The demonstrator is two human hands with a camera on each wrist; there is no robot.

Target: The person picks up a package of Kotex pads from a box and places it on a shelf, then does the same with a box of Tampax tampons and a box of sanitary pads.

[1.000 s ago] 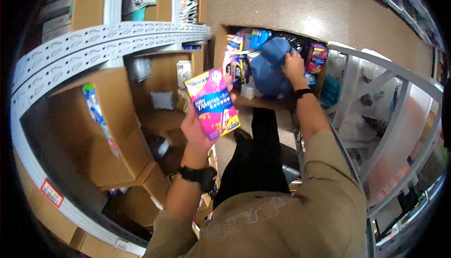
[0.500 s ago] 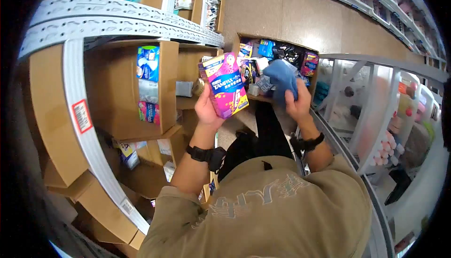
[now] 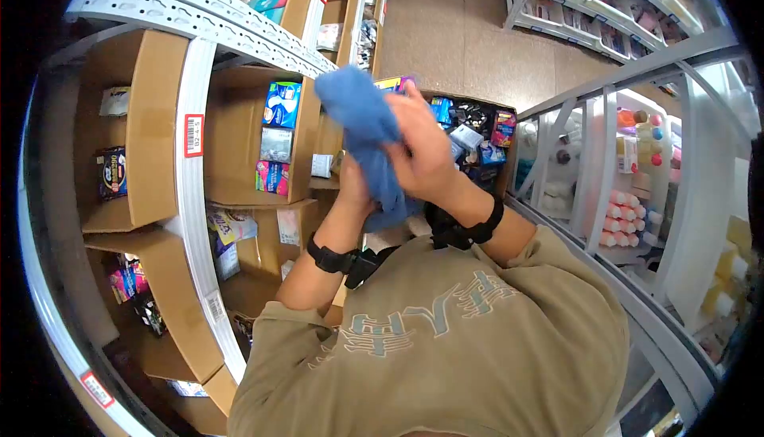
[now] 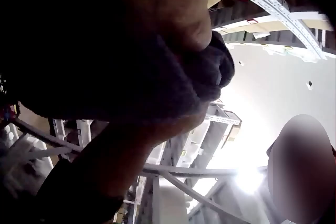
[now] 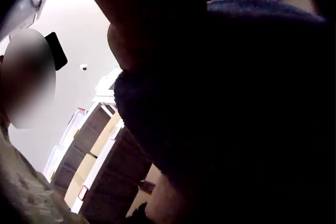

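In the head view a blue cloth (image 3: 362, 119) is bunched between both hands, in front of the chest. My right hand (image 3: 422, 146) grips it from the right, fingers curled. My left hand (image 3: 354, 186) is on the cloth's left side, its fingers mostly hidden. A yellow and purple corner of the box (image 3: 388, 84) shows past the cloth's upper edge; the rest is covered. Dark folds of the cloth (image 4: 210, 71) fill much of the left wrist view, against a hand. The right wrist view is mostly dark, with the cloth's edge (image 5: 131, 98) visible.
An open carton (image 3: 513, 130) of mixed packages stands beyond the hands. Shelving (image 3: 191, 190) with cardboard bins runs along the left. A grey metal frame (image 3: 569, 130) with clear bins is on the right; floor (image 3: 446, 23) shows ahead.
My right hand has brought the cloth up from the carton and leftward onto the box, which is now nearly covered. The head view has shifted, showing more shelving at left.
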